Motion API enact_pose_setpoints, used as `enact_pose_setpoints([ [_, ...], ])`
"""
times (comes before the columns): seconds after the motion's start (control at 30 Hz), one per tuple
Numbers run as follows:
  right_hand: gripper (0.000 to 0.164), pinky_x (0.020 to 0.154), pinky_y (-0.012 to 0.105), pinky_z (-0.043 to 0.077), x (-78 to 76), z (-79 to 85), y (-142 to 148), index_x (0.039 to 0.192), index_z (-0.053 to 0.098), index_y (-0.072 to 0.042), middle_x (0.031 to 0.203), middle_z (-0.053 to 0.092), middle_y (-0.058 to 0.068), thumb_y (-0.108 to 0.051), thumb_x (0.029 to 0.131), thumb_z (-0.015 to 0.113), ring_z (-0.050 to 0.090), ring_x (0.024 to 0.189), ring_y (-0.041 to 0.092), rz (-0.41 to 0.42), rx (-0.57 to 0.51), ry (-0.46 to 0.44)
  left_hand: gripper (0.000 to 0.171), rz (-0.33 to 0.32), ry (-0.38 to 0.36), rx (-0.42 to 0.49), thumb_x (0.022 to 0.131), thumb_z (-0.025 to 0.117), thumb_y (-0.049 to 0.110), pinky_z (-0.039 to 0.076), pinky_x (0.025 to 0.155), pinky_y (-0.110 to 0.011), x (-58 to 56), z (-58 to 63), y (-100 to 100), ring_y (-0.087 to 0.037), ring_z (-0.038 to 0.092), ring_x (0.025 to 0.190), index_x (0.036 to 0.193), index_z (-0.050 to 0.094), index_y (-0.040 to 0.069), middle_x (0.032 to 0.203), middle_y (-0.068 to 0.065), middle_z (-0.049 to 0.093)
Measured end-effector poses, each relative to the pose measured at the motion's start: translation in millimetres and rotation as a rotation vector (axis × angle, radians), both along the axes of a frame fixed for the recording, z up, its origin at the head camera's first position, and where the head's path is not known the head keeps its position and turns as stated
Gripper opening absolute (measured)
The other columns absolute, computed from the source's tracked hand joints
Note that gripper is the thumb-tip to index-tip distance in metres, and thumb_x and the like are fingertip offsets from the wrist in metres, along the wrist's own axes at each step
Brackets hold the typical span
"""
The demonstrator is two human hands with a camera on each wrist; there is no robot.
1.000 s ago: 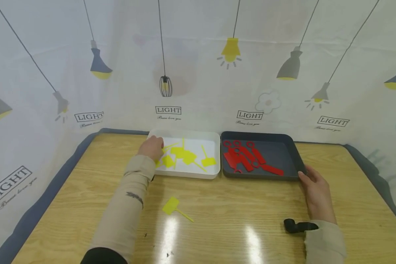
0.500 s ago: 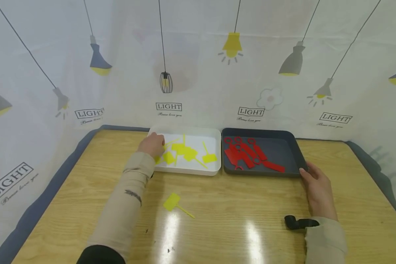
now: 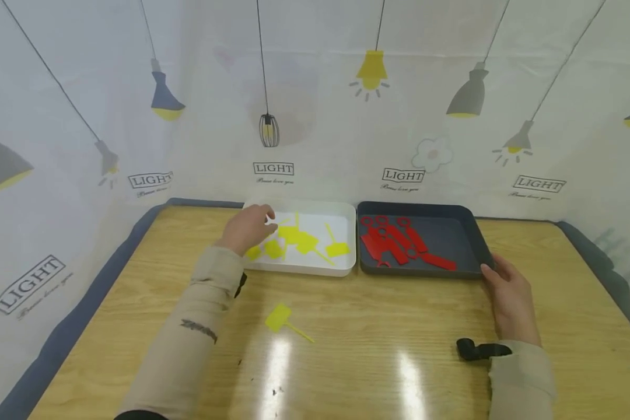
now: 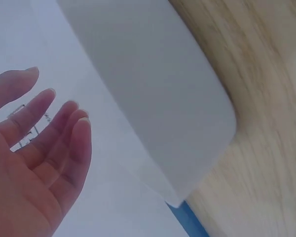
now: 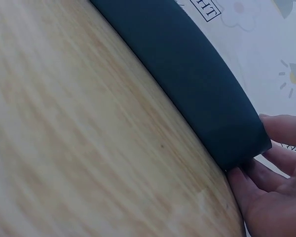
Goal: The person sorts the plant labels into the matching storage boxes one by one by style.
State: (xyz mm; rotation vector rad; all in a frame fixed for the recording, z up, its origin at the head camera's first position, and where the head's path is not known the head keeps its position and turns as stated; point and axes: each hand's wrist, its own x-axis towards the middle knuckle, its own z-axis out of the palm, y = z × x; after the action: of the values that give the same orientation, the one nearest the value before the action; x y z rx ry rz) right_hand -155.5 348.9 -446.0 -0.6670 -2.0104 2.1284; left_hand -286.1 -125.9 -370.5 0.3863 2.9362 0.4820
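Note:
My left hand (image 3: 247, 228) hovers over the left end of the white tray (image 3: 304, 270), thumb and fingers apart. The left wrist view shows that hand (image 4: 39, 158) with nothing in it, beside the tray's outer wall (image 4: 158, 74). Several yellow labels (image 3: 291, 235), each a flat head on a thin stem, lie loosely in the white tray. My right hand (image 3: 513, 297) grips the near right corner of the dark grey tray (image 3: 451, 233), thumb and fingers bent round its wall (image 5: 187, 79). Red flat strips with ring ends (image 3: 394, 248) lie in its left half.
One yellow label (image 3: 279, 318) lies on the wooden table (image 3: 357, 350) in front of the white tray. Both trays stand side by side near the back edge, before a printed fabric backdrop (image 3: 325, 134). A black wrist-camera mount (image 3: 472, 350) sticks out from my right wrist.
My left hand has lifted a little from the white tray's left end and its fingers have spread. My right hand stays at the dark tray's corner. The head view has shifted slightly.

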Motion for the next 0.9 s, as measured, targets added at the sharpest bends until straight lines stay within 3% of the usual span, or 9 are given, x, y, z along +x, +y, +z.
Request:
enact_pose_setpoints([
  [0.23, 0.066, 0.103, 0.019, 0.024, 0.6, 1.9, 3, 0.141, 0.027, -0.016, 0.146, 0.019, 0.001, -0.029, 0.085, 0.06, 0.024, 0.128, 0.009, -0.012, -0.069, -0.004, 0.025, -0.033, 0.073, 0.054, 0.088, 0.054, 0.03, 0.045, 0.065, -0.032, 16.4, 7.1, 13, -0.018, 0.053, 0.075, 0.106, 0.058, 0.012, 0.089, -0.002, 0.058],
  [0.63, 0.065, 0.105, 0.023, 0.021, 1.9, 2.2, 2, 0.141, 0.026, -0.014, 0.147, 0.016, 0.0, -0.028, 0.086, 0.057, 0.02, 0.13, 0.009, 0.012, -0.126, 0.029, 0.017, -0.08, 0.175, 0.169, 0.088, 0.054, 0.03, 0.042, 0.056, -0.026, 56.2, 30.3, 30, -0.013, 0.05, 0.067, 0.092, 0.061, 0.015, 0.081, 0.004, 0.054],
  [0.9, 0.063, 0.104, 0.022, 0.022, -0.3, 1.2, 1, 0.14, 0.027, -0.014, 0.146, 0.017, 0.0, -0.026, 0.086, 0.057, 0.021, 0.13, 0.009, 0.006, -0.132, 0.032, 0.015, -0.078, 0.163, 0.229, 0.088, 0.055, 0.031, 0.043, 0.058, -0.026, 75.8, 33.0, 30, -0.011, 0.05, 0.07, 0.091, 0.061, 0.018, 0.082, 0.007, 0.054],
])
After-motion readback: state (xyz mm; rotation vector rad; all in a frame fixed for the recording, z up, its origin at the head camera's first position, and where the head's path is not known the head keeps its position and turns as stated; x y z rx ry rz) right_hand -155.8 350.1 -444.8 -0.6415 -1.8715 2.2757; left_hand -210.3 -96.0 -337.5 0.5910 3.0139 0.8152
